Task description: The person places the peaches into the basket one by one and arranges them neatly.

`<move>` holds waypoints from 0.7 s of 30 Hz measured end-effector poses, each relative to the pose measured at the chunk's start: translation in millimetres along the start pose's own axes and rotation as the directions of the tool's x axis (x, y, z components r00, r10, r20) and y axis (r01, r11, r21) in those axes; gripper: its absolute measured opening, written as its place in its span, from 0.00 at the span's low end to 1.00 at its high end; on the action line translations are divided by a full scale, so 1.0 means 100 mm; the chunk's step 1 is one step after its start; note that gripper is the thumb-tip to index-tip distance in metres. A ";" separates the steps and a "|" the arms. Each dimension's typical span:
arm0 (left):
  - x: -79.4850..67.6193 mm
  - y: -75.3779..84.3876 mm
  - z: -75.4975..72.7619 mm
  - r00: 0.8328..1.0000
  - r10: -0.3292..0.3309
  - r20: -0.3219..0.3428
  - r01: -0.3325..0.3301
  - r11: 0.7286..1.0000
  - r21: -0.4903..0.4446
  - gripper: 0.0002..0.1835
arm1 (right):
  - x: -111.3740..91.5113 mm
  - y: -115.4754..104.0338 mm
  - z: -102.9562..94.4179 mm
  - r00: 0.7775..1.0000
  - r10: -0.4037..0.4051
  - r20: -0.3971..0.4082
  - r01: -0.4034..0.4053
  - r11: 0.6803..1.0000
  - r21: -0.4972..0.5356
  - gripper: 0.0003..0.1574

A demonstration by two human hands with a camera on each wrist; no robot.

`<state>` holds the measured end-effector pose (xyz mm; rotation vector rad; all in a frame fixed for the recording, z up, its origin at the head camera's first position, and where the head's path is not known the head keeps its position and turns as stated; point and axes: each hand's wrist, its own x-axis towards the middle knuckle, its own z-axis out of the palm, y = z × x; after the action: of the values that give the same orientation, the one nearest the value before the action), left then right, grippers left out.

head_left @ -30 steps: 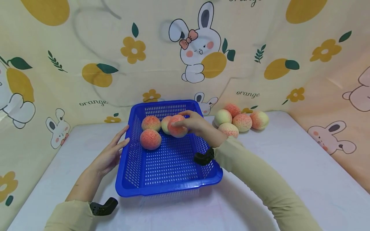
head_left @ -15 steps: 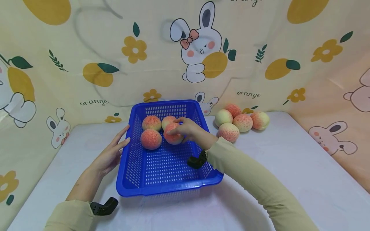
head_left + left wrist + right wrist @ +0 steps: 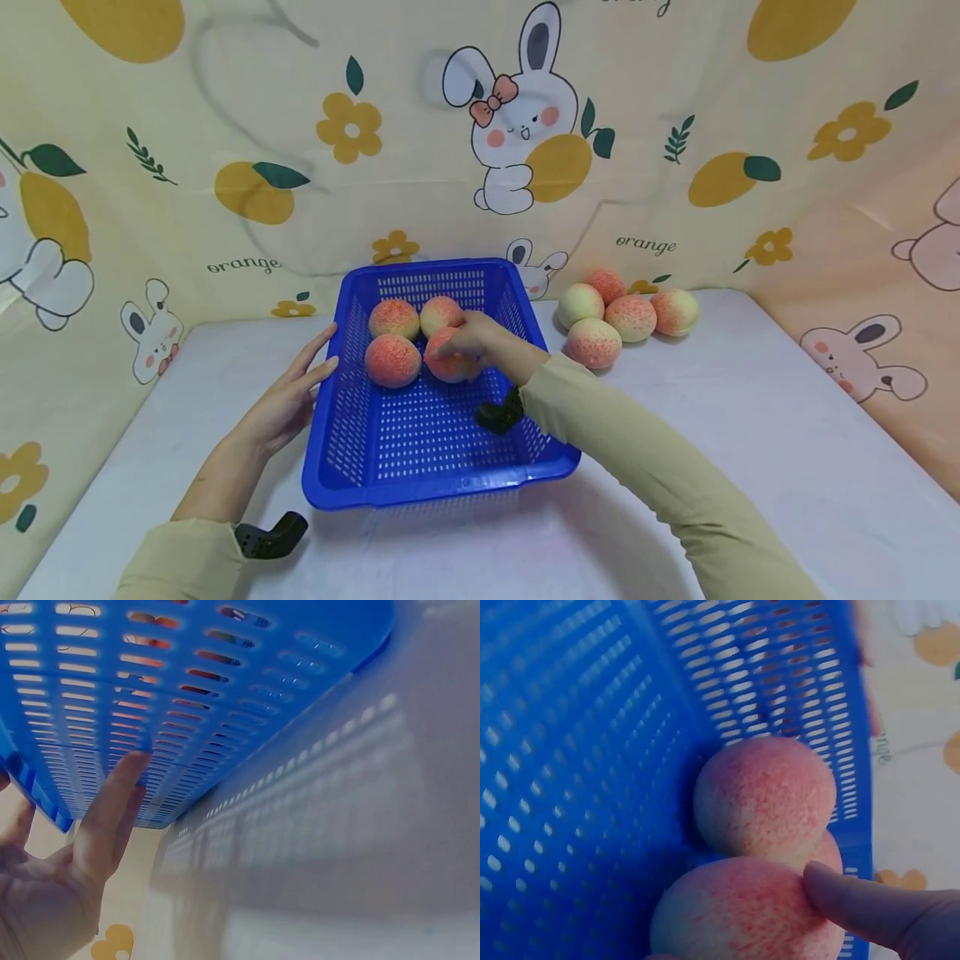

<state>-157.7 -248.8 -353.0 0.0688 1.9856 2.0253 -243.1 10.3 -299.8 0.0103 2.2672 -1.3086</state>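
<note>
A blue plastic basket with slotted walls stands on the table. My left hand rests on its left side, with straight fingers against the outer wall. Inside, my right hand grips a red-flushed peach, which sits low at the basket floor. The right wrist view has the thumb on this peach at one side and a fingertip just showing at the lower edge. Three more peaches are in the basket: one at the back left, one in front of it, one behind the gripped peach.
Several peaches lie grouped on the white table right of the basket, near the back. A cloth printed with rabbits and oranges hangs behind. Dark wrist devices sit on both sleeves.
My right hand has carried its peach left and down, toward the front of the back peach, to the basket floor. The left hand and the basket stay put.
</note>
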 end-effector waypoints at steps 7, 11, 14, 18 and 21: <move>0.01 0.00 0.01 1.000 0.004 0.002 -0.004 1.000 0.002 0.35 | 0.02 0.04 0.02 0.999 0.018 0.040 -0.018 1.000 -0.015 0.49; 0.01 0.00 0.00 1.000 0.003 0.001 -0.003 1.000 -0.004 0.35 | 0.03 0.03 0.02 0.996 0.033 0.078 -0.033 0.999 -0.002 0.49; 0.01 0.00 0.00 1.000 0.002 0.002 -0.002 1.000 -0.013 0.35 | 0.03 0.03 0.00 0.994 0.036 0.105 -0.036 0.999 -0.008 0.42; 0.01 -0.01 -0.01 1.000 0.003 0.009 -0.002 1.000 -0.031 0.35 | 0.02 0.03 -0.04 0.992 0.021 0.123 -0.021 1.000 0.001 0.36; 0.00 -0.01 -0.02 1.000 0.001 0.016 0.000 0.999 -0.044 0.35 | 0.00 0.03 -0.09 0.992 -0.002 0.129 -0.004 0.999 0.046 0.40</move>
<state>-158.3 -250.3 -353.6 0.0759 1.9307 2.0609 -245.9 19.0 -298.4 -0.0557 2.1278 -1.3216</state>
